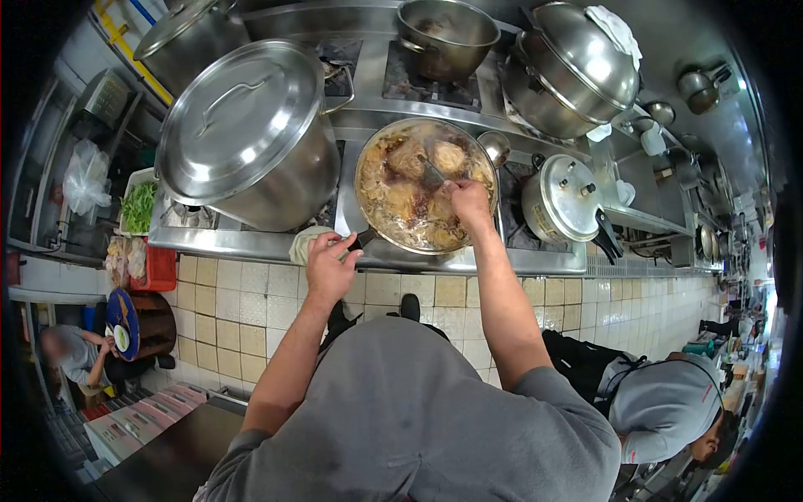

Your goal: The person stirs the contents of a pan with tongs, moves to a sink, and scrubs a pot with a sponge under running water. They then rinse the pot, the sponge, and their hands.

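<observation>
A wide pan (pixel 364 201) of bubbling brown liquid with several large browned pieces of food (pixel 447 156), perhaps meat, sits on the stove in front of me. My right hand (pixel 468 205) is closed round a utensil, its flat metal blade (pixel 432 175) dipping among the pieces like a spatula. At the pan's near left, my left hand (pixel 329 266) has its fingers closed on the dark pan handle (pixel 362 240). Beside those fingers a pale folded cloth (pixel 307 244) lies on the stove's front edge.
Left of the pan stands a tall lidded stockpot (pixel 251 142). A pressure cooker (pixel 571 199) is on the right, its black handle jutting out over the edge. Behind are a deep pot (pixel 446 38) and a domed pot (pixel 577 63). Co-workers are at lower left (pixel 84 356) and lower right (pixel 665 406).
</observation>
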Demonstrator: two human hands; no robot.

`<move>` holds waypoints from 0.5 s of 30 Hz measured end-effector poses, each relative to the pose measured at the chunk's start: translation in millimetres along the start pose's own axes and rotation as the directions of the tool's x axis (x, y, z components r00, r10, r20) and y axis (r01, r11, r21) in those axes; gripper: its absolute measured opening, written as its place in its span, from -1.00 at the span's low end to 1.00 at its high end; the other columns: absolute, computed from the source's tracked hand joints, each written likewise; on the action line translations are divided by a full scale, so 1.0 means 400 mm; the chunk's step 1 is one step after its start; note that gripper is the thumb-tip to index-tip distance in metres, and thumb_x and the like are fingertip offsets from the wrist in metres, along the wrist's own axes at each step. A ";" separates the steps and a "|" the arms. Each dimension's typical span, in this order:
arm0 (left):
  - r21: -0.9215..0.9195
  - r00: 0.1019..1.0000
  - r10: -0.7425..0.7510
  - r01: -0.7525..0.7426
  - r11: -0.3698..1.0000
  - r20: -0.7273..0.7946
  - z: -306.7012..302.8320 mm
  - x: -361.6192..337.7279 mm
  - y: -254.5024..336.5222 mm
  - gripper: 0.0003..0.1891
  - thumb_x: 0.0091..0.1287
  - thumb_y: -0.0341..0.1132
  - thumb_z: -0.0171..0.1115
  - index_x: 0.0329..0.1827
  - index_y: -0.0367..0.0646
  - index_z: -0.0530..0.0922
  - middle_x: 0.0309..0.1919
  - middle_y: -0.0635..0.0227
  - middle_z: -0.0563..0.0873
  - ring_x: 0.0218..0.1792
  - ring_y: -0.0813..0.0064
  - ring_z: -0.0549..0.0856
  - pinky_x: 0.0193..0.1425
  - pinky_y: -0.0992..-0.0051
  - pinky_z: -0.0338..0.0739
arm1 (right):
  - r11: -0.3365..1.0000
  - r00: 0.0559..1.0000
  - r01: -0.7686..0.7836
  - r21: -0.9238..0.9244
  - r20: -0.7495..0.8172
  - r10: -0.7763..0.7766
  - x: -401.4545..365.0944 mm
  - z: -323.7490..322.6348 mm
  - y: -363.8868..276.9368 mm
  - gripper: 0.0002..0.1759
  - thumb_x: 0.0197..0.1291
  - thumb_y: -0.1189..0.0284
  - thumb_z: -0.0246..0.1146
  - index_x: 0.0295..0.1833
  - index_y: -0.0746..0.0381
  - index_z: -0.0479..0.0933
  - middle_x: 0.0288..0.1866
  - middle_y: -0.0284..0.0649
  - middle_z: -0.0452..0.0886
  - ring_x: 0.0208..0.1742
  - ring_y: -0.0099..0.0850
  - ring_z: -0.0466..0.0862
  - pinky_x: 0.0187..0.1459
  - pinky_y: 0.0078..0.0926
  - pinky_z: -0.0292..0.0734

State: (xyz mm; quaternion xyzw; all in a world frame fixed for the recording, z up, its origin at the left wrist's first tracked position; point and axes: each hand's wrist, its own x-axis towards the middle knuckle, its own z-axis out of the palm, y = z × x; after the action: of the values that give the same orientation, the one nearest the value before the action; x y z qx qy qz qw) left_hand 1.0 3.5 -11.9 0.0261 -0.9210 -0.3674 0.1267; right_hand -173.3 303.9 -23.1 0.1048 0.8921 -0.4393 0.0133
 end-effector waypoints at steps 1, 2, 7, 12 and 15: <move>0.001 1.000 -0.001 0.001 1.000 -0.002 0.000 0.001 -0.001 -0.59 0.16 -0.26 0.61 0.12 0.09 0.84 0.03 0.35 0.68 0.10 0.24 0.59 0.23 0.29 0.55 | 0.995 0.999 0.038 -0.094 0.001 -0.038 -0.003 -0.007 -0.006 -0.56 0.34 0.14 0.40 -0.10 0.39 0.76 -0.34 0.02 0.80 -0.28 -0.16 0.82 -0.14 -0.19 0.66; 0.001 1.000 0.001 -0.001 1.000 0.000 0.000 0.002 -0.001 -0.59 0.16 -0.26 0.61 0.12 0.09 0.84 0.03 0.35 0.68 0.10 0.24 0.59 0.23 0.29 0.55 | 0.995 0.999 0.037 -0.094 -0.001 -0.037 -0.007 -0.012 -0.013 -0.56 0.34 0.14 0.40 -0.10 0.39 0.76 -0.34 0.02 0.80 -0.28 -0.16 0.82 -0.14 -0.19 0.66; 0.020 0.997 -0.048 0.046 0.999 0.057 -0.015 0.008 0.016 -0.57 0.16 -0.29 0.61 0.15 0.04 0.83 0.05 0.33 0.67 0.14 0.24 0.58 0.29 0.30 0.52 | 0.888 0.997 -0.024 -0.458 0.051 0.053 -0.065 -0.073 -0.135 -0.50 0.40 0.07 0.22 -0.10 0.34 0.77 -0.06 0.25 0.76 0.05 0.19 0.74 0.13 0.08 0.62; 0.022 1.000 -0.005 0.005 1.000 0.005 -0.008 0.004 0.003 -0.59 0.16 -0.26 0.61 0.12 0.09 0.84 0.04 0.35 0.68 0.10 0.25 0.59 0.23 0.29 0.56 | 0.799 0.999 0.053 -0.599 0.025 -0.047 -0.128 -0.109 -0.200 -0.58 0.36 0.12 0.27 -0.08 0.28 0.75 -0.08 0.14 0.79 0.02 0.07 0.80 0.07 -0.01 0.69; 0.024 1.000 -0.001 0.001 1.000 0.004 -0.006 0.002 0.001 -0.59 0.16 -0.26 0.61 0.12 0.09 0.84 0.03 0.35 0.68 0.10 0.25 0.60 0.23 0.29 0.56 | 0.739 0.976 0.158 -0.655 -0.010 -0.218 -0.161 -0.096 -0.209 -0.68 0.32 0.18 0.29 -0.13 0.23 0.73 -0.16 0.03 0.79 -0.05 -0.03 0.82 -0.04 -0.08 0.73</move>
State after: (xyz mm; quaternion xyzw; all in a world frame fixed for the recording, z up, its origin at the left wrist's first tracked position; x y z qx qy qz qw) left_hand 0.8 2.1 -9.7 0.0273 -0.9255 -0.3567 0.1241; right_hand -124.2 273.1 73.1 0.0220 0.9945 -0.0966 -0.0341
